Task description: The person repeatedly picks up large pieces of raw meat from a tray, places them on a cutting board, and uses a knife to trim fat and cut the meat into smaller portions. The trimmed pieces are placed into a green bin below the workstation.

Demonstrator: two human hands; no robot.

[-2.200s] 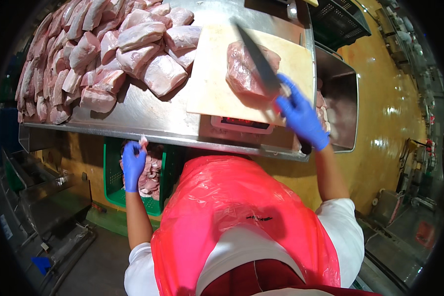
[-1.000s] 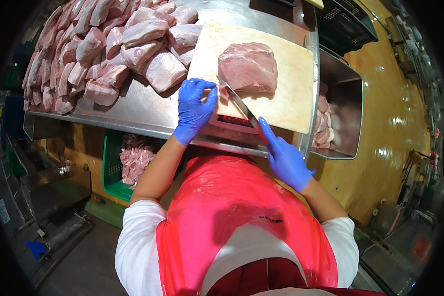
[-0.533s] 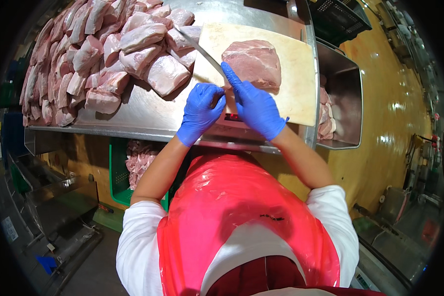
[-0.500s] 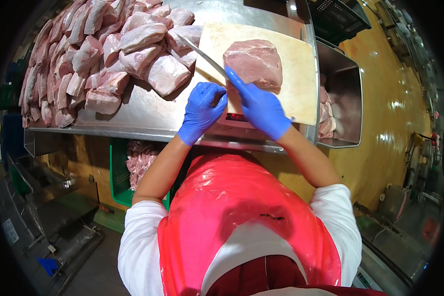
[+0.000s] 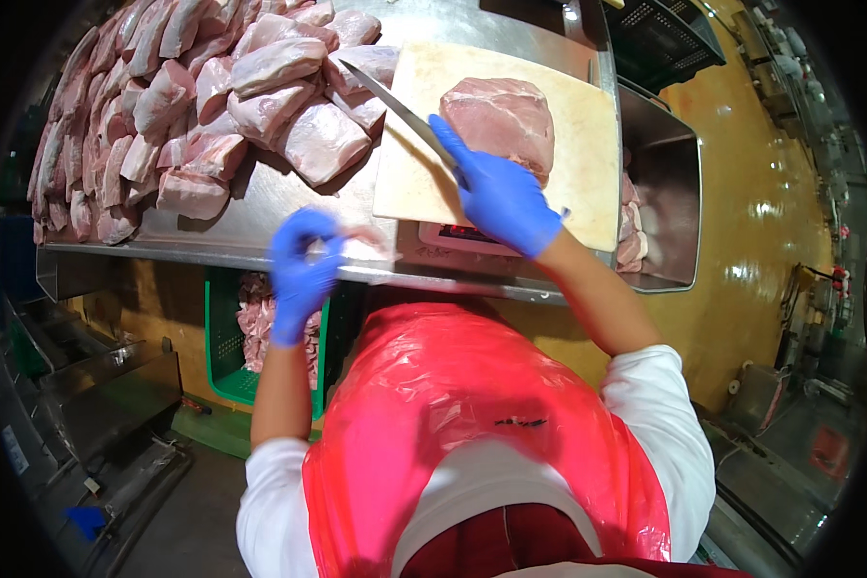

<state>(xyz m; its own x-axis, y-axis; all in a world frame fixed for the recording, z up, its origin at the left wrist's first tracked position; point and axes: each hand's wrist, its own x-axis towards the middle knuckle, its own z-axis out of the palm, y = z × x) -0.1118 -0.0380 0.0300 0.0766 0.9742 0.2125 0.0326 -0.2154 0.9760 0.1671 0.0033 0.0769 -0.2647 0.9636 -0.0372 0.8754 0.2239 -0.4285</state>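
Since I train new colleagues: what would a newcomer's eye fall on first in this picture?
Probably the bright red apron at lower middle, then the heap of raw meat on the metal table at upper left. Next, the blue-gloved right hand above the pale cutting board, holding a long knife whose blade points toward the heap.

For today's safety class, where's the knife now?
In the head view, the knife is in the right hand, its blade left of the meat slab and crossing the left edge of the cutting board.
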